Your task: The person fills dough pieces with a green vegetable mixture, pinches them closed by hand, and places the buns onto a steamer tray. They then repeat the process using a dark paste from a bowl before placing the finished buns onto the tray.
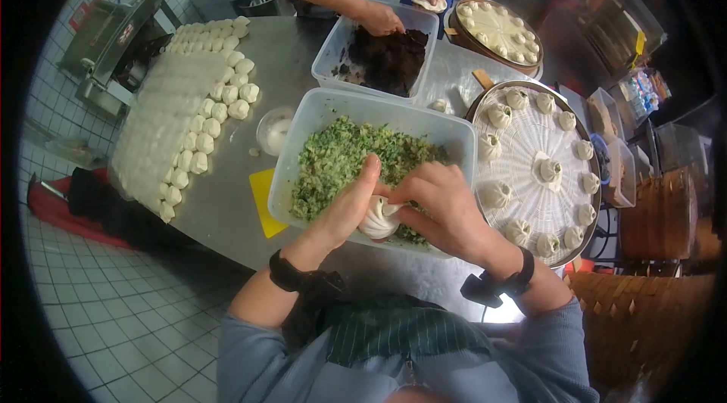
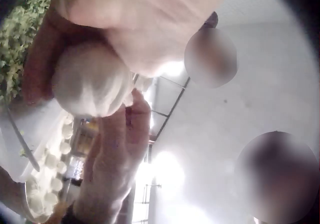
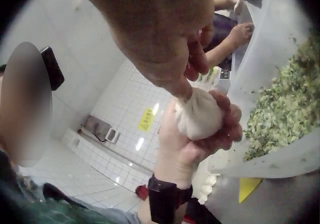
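A white pleated bun (image 1: 378, 218) rests in the left hand (image 1: 347, 206), above the near edge of a clear tub (image 1: 303, 115) of chopped green filling (image 1: 341, 147). The right hand (image 1: 448, 210) pinches the top of the bun between thumb and fingers. In the left wrist view the round bun (image 2: 90, 80) lies against the left palm (image 2: 135, 24), with the right hand (image 2: 112, 159) at its gathered side. In the right wrist view the left fingers curl round the bun (image 3: 200, 115), and the right hand (image 3: 155, 39) holds its tip.
Round steamer trays (image 1: 541, 153) with filled buns stand at the right. Rows of dough pieces (image 1: 204, 143) lie at the left. Beyond the green filling, another person's hand (image 1: 381, 18) reaches into a tub of dark filling (image 1: 386, 59). A yellow scraper (image 1: 264, 202) and small bowl (image 1: 274, 130) sit nearby.
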Demonstrator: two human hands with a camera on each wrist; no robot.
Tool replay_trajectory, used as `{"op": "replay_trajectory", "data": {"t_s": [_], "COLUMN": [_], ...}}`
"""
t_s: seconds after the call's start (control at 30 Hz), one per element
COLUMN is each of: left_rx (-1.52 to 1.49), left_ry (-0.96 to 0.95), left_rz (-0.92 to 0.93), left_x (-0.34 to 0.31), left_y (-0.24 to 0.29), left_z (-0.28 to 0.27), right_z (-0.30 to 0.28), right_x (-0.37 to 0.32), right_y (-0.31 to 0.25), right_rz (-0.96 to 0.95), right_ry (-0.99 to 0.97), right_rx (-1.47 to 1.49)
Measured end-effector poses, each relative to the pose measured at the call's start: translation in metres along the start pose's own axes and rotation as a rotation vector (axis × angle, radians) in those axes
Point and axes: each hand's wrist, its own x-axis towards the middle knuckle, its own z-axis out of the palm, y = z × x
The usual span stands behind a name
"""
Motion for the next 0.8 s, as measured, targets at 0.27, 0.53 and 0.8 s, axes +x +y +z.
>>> {"op": "replay_trajectory", "data": {"t_s": [0.27,0.53,0.8], "left_rx": [-0.053,0.034,0.027], "left_ry": [0.035,0.078,-0.077], "left_rz": [0.054,-0.025,-0.119], "left_x": [-0.019,-0.018,-0.018], "left_y": [0.022,0.023,0.028], "left_z": [0.016,0.019,0.002], "right_z": [-0.001,-0.006,-0.003], "right_x": [-0.003,0.004,0.007], "right_y": [0.005,-0.001,-0.001], "right_rz": [-0.028,-0.232,-0.358], "right_ry": [0.040,0.081,0.034], "right_rx": [-0.051,-0.237,-0.274]}}
